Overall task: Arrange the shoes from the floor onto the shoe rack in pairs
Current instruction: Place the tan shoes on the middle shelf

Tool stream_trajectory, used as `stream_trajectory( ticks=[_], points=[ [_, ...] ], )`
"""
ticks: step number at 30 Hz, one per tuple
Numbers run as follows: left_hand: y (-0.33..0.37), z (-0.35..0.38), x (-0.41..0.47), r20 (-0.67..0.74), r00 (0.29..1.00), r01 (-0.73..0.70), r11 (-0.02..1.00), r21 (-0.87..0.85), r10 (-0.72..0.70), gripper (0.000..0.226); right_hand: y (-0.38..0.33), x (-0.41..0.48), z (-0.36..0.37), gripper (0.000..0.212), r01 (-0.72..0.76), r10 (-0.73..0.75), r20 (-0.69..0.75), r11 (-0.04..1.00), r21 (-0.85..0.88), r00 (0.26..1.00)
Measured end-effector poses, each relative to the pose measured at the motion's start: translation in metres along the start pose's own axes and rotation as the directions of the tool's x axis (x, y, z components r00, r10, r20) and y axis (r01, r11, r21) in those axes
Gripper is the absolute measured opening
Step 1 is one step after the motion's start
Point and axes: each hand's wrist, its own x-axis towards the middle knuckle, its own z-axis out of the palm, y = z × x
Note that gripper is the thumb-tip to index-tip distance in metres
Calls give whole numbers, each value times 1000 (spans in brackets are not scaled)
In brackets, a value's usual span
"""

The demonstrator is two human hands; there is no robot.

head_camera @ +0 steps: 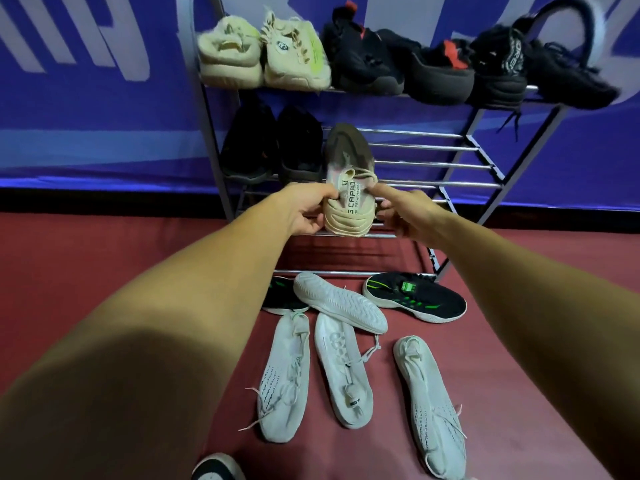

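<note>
I hold a beige sneaker with a brown toe (349, 174) by its heel, toe pointing into the middle shelf of the metal shoe rack (433, 166). My left hand (304, 211) grips its left side and my right hand (398, 211) pinches its right side. To its left on that shelf stands a black pair (273, 143). The top shelf carries a beige pair (263, 55) and several black shoes (433, 67). On the floor below lie several white sneakers (346, 365), one sole up (341, 301), and two black-and-green sneakers (415, 299).
A blue banner wall (86, 98) stands behind the rack. The floor is dark red carpet (138, 244). The rack's bottom rails (346, 271) sit just behind the floor shoes. A black-and-white shoe tip (218, 467) shows at the bottom edge.
</note>
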Motion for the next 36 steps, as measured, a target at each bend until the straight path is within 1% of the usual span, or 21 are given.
stream_trajectory(
  ticks=[2,4,6,8,10,11,14,15,17,20,22,24,27,31,33,36],
  points=[
    [1,3,1,-9,1000,-17,999,-27,17,11,0,-3,-1,61,-46,50,115,998,-41,992],
    [2,3,3,-10,1000,-27,999,-35,27,9,1,-5,-1,58,-47,59,180,996,-69,982],
    [2,1,4,3,1000,-26,999,-38,26,8,1,-4,2,45,-33,39,181,999,-35,983],
    [3,-3,4,20,1000,-23,999,-40,24,10,1,-2,5,31,-8,0,145,998,56,989],
    [4,-5,2,45,999,-16,999,-30,18,17,-2,0,7,26,6,-18,90,991,134,996],
    [4,-4,1,53,999,-11,1000,-20,12,21,-3,1,9,28,11,-21,63,987,161,998],
    [2,-2,1,60,998,14,1000,18,-15,25,-8,3,14,52,41,-38,-22,985,169,999],
    [1,-1,2,53,998,25,999,30,-26,27,-8,5,16,54,56,-49,-45,983,172,998],
    [-1,0,4,43,998,42,999,31,-43,32,-9,7,19,47,84,-68,-101,982,169,993],
    [-2,2,6,58,997,50,999,-14,-49,34,-9,13,22,33,127,-98,-177,979,162,979],
    [0,5,7,69,996,62,996,-69,-57,32,-8,17,24,33,147,-113,-205,976,159,972],
    [2,9,9,75,996,63,986,-152,-52,26,-8,20,25,41,136,-102,-170,970,202,980],
    [5,17,11,46,998,49,971,-232,-39,26,-8,19,25,62,76,-58,-80,965,250,995],
    [3,22,17,-20,999,25,963,-269,-31,25,-7,16,22,68,-34,25,46,980,196,999],
    [3,22,20,-13,1000,22,953,-301,-27,25,-10,16,24,64,-27,19,37,976,216,999],
    [5,19,21,24,1000,16,943,-334,-8,31,-16,15,26,57,29,-18,-47,969,245,999]
  ],
)
